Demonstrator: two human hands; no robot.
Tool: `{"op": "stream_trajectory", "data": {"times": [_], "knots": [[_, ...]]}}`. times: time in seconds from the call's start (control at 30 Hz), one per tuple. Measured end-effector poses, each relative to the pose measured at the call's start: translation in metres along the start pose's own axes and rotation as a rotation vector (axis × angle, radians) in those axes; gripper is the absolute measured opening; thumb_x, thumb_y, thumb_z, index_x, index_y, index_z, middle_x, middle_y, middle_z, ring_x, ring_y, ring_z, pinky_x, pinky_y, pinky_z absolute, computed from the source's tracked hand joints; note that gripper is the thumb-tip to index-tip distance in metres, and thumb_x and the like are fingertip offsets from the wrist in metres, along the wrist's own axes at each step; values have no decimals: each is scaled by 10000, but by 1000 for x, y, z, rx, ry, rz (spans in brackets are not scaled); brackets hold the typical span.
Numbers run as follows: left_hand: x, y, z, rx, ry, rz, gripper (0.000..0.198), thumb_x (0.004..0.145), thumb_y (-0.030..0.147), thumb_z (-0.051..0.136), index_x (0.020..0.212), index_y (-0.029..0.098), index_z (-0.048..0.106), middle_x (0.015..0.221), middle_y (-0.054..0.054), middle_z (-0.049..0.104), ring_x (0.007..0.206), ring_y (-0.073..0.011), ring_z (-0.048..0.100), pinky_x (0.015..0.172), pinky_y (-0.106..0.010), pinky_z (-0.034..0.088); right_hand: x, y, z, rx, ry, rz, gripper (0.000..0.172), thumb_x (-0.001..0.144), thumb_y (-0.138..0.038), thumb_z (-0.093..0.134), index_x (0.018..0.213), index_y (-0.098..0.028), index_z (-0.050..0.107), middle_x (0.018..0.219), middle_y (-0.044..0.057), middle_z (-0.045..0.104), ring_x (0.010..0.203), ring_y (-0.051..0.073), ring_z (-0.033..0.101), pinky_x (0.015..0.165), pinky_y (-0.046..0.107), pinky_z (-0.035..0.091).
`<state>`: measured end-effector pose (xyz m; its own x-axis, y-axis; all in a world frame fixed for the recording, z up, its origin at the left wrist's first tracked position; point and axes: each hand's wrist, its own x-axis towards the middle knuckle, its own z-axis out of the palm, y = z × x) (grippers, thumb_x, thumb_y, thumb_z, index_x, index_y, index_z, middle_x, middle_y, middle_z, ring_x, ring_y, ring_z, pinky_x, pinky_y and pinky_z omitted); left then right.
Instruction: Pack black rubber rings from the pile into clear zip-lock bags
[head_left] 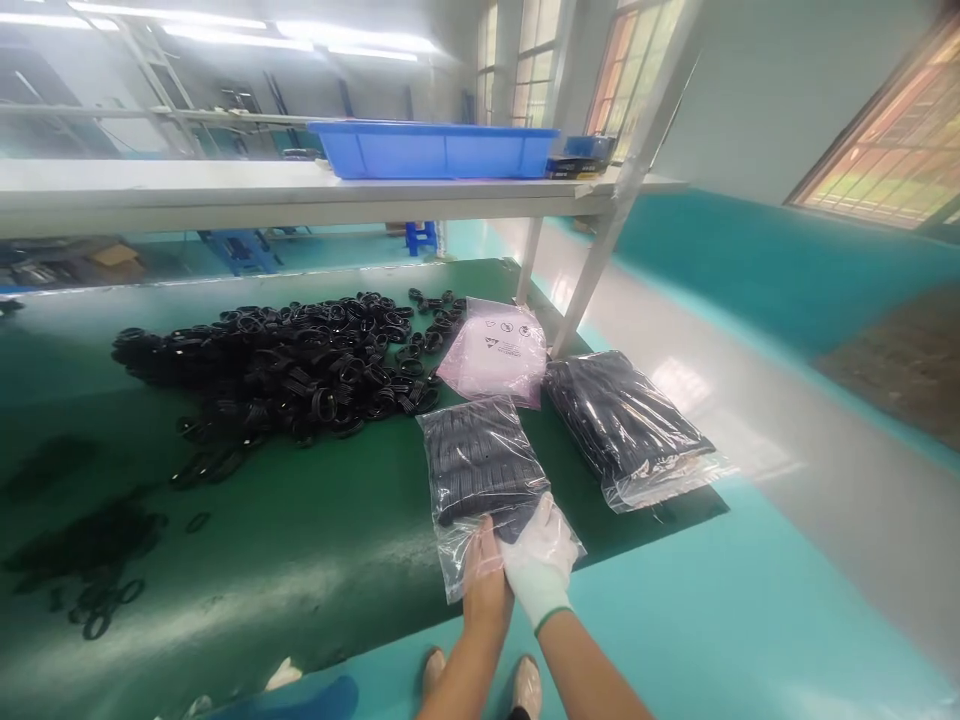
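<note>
Bag [491, 480] of black parts [474, 448] is lying beneath two hands by the near edge of the table [322, 540].
In the head view, the bare left hand [485, 578] and gloved right hand [540, 560] are resting at the bag's near end; whether either is gripping, I cannot tell. Hard pulling there could be straining the thin plastic to tearing, or dragging the bag over the edge and spilling its rows.
</note>
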<state>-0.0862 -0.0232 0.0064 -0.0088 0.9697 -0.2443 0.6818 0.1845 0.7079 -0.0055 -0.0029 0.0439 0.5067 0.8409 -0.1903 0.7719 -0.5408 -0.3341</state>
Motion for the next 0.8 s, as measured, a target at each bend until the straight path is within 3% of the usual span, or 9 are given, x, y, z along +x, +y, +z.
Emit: {"op": "stream_trajectory", "data": {"times": [0.13,0.3,0.43,0.53,0.63,0.8], "knots": [[2,-4,-2,-14,3,66,604,677,94,467,1272,173,402,1330,-55,418,1257,-181,315,1054,-282,240,-1,20,-1,140,-56,-79,930,623,-402,564,1372,-68,127,1365,183,299,1237,308,298,991,417,250],[0,3,-7,96,-45,-45,559,732,223,497,1282,216,394,1344,-42,399,1267,-222,289,1043,-356,259,-7,46,3,237,-52,-82,688,702,-179,408,1356,-81,217,1378,123,304,1260,236,296,1017,346,268],[-3,4,-6,124,-100,-77,559,762,305,468,1306,229,362,1363,-37,375,1303,-245,210,1045,-387,246,-9,59,5,204,-18,-140,727,673,-182,469,1363,-182,238,1358,92,349,1245,272,317,997,404,299],[-5,3,-4,161,-97,20,542,780,306,434,1310,220,360,1350,-47,390,1272,-247,275,1036,-377,260,-10,74,11,374,15,-174,711,703,-208,458,1366,-169,203,1360,100,338,1252,251,315,1007,406,307],[-5,6,-3,242,-67,145,506,797,308,387,1294,212,390,1334,-65,407,1231,-266,331,1024,-401,267,-13,90,19,552,53,-238,677,742,-231,439,1358,-150,171,1409,110,231,1285,233,253,1031,404,290],[-4,15,-3,281,-42,120,495,803,341,369,1284,232,409,1281,-95,465,1160,-318,402,963,-456,305,-18,101,20,686,24,-326,678,727,-211,471,1336,-176,174,1404,115,202,1275,230,274,1031,402,303]]}}
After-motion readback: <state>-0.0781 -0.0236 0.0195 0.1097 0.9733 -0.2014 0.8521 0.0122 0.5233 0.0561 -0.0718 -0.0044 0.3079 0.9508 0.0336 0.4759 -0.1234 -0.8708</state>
